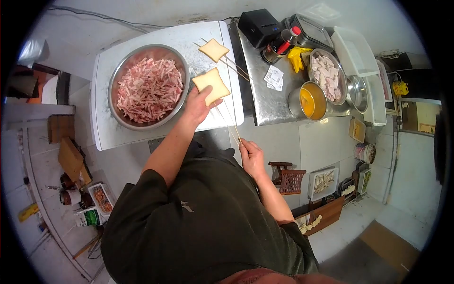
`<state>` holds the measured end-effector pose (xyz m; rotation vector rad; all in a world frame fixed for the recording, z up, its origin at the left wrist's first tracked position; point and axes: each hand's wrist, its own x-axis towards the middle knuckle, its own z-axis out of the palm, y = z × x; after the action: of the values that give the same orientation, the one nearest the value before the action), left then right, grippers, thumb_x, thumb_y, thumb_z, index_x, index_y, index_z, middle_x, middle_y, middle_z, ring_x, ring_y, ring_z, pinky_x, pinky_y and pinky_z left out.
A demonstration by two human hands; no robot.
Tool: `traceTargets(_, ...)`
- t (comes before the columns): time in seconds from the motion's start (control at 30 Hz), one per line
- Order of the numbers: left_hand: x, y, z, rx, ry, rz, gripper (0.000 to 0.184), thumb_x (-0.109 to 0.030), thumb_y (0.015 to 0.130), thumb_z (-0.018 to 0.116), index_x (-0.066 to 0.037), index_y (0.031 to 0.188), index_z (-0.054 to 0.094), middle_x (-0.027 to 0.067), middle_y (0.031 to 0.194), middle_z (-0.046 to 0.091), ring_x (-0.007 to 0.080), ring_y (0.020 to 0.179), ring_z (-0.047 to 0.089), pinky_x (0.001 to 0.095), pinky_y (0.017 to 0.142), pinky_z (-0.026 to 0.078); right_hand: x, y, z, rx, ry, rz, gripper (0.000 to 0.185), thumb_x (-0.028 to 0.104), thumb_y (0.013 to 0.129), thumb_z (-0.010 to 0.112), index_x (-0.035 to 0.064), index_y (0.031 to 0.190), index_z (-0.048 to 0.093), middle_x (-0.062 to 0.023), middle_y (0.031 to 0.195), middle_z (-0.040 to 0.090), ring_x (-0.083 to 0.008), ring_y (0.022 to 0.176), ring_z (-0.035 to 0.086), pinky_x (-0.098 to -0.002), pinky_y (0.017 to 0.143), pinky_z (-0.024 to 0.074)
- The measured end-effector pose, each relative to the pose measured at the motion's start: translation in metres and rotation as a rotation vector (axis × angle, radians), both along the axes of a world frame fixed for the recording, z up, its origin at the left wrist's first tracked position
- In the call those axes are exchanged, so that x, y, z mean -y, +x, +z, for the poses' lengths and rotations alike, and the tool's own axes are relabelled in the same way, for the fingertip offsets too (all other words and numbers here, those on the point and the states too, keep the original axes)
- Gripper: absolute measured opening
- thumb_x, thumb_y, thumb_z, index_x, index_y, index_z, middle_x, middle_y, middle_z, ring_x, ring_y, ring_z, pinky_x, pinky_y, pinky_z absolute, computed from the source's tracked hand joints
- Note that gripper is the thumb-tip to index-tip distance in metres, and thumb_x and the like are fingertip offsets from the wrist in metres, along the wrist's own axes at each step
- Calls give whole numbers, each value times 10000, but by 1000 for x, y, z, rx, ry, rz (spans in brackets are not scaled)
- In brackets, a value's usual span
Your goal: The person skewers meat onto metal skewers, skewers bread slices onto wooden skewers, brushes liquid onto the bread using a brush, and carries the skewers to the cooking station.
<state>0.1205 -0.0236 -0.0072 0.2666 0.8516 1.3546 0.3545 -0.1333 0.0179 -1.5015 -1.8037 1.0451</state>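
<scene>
Upper centre: one bread slice [214, 50] lies skewered through. Below it, left hand [195, 107] pinches a second slice [215, 84]; right hand [251, 156] pinches sticks [235, 125] reaching its lower edge. No tips emerge beyond; insertion judged partial.

Our bread slices [220, 93] are pale cream, edged golden-brown, our meat strips [150, 90] pink and whitish; we see a red bottle cap [296, 31], yellow bag [296, 59], orange-yellow liquid [308, 103] and our dark shirt [213, 232] with its grey logo [187, 207].
</scene>
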Motion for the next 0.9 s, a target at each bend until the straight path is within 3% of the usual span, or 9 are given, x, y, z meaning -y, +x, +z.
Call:
traceTargets(0.43, 1, 4, 6, -83, 45, -12, 356, -133, 945, 537, -71, 1280, 434, 78, 1165, 572, 206, 1019, 607, 372, 792, 566, 1, -2, 0, 1, 15, -15, 190, 84, 873, 603, -10, 1027, 661, -155, 742, 598, -278, 671, 597, -330, 640, 480)
traceTargets(0.9, 13, 18, 10, -157, -8, -160, 352, -132, 940, 540, -62, 1271, 445, 74, 1164, 573, 203, 1014, 602, 389, 797, 548, -1, -11, 2, -29, 78, -88, 172, 59, 852, 613, -16, 994, 677, -145, 719, 591, -266, 636, 583, -333, 616, 475)
